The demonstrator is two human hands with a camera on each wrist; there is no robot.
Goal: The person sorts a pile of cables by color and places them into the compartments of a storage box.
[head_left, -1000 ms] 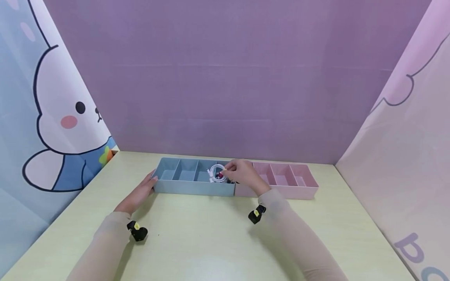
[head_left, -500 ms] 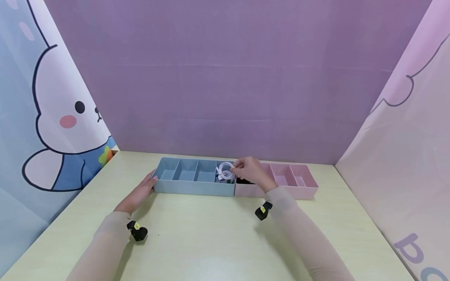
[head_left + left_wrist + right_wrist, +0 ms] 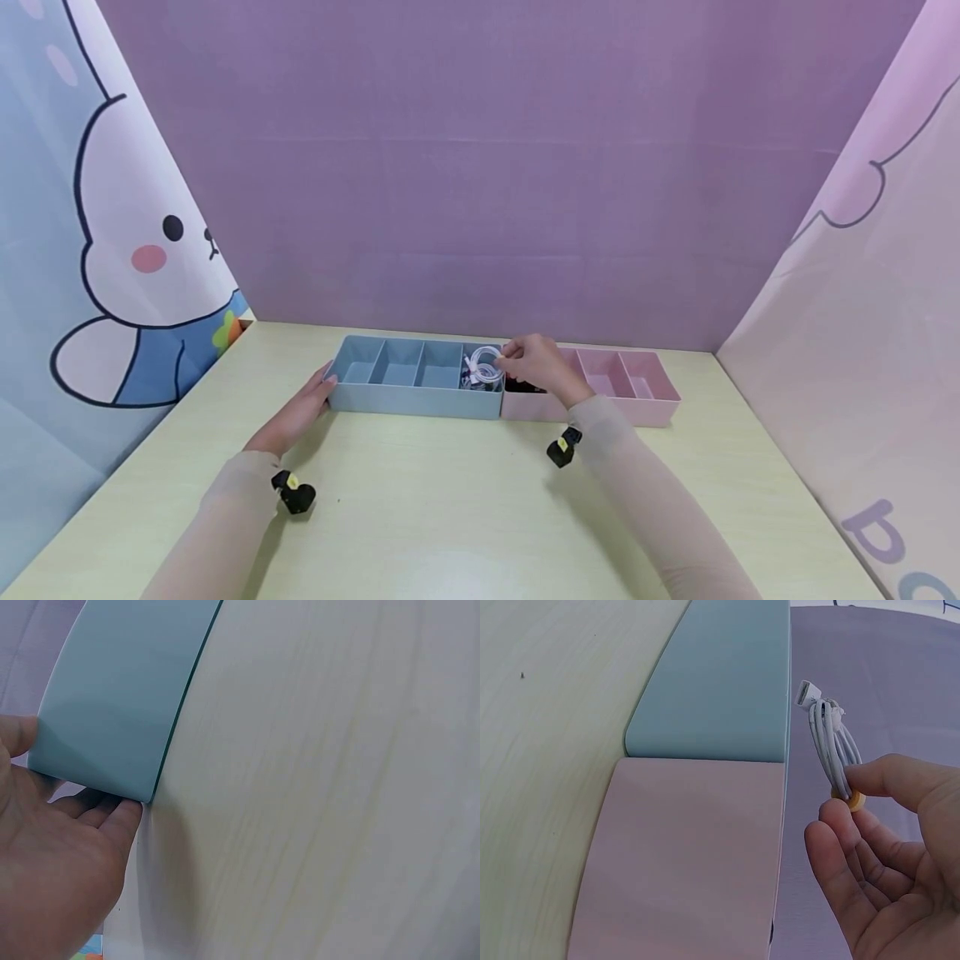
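Note:
My left hand (image 3: 303, 404) holds the left end of a blue divided box (image 3: 415, 401). In the left wrist view the thumb lies at the upper corner of the box and the fingers bend against its end wall. My right hand (image 3: 543, 367) pinches a coiled white charging cable (image 3: 829, 742) between thumb and fingertips, at a small yellow band (image 3: 847, 799). The head view shows the cable at the blue box's rightmost compartment, overlapping other small things there. Its flat connector (image 3: 807, 693) points up and away from the hand in the right wrist view.
A pink divided box (image 3: 592, 411) stands end to end with the blue one, with something dark (image 3: 519, 386) in its leftmost compartment. Both rest near the back of the light wooden table (image 3: 420, 508), before a purple backdrop (image 3: 480, 167). Printed curtains hang at both sides.
My right hand has moved slightly right with the cable, from near the divider to the blue box's rightmost compartment. Dark contents in the pink box have come into view. My left hand stays put.

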